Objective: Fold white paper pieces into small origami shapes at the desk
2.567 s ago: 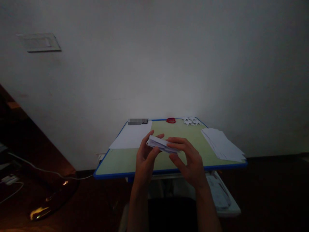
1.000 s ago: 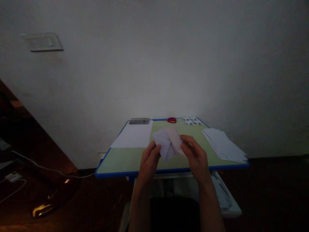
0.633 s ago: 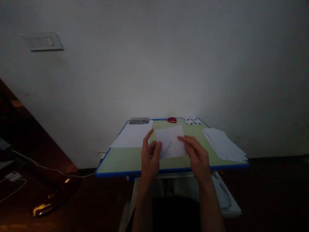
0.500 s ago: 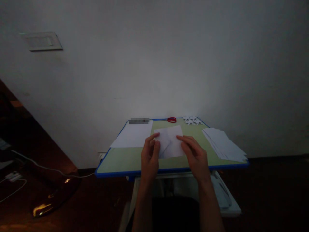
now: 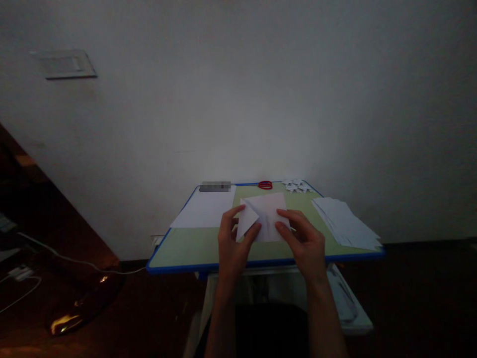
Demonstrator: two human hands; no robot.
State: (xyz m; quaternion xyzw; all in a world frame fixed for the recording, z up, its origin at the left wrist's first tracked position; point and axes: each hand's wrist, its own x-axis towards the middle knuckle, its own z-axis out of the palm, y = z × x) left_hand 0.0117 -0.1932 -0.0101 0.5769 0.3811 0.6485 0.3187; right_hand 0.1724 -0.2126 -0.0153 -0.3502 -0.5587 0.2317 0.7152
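Observation:
A partly folded white sheet of paper (image 5: pixel 271 214) is held between my two hands, over the near middle of the table. My left hand (image 5: pixel 234 241) grips its left side, where a triangular flap stands raised with its point toward the middle. The left thumb presses by the flap's lower edge and the index finger is at its upper edge. With thumb and index finger, my right hand (image 5: pixel 303 238) pinches the right edge of the sheet. Creases show on the paper's middle. The fingers behind the paper are partly hidden.
On the green table (image 5: pixel 186 248) with its blue rim, a large white sheet (image 5: pixel 204 211) lies at left and a stack of white paper (image 5: pixel 345 223) at right. Red-handled scissors (image 5: pixel 265 185) and several small folded paper pieces (image 5: pixel 297 186) are at the back, by the wall.
The flap on the paper's left side has lifted from lying flat. My left thumb has moved right, and my right hand has shifted slightly right with the sheet's edge.

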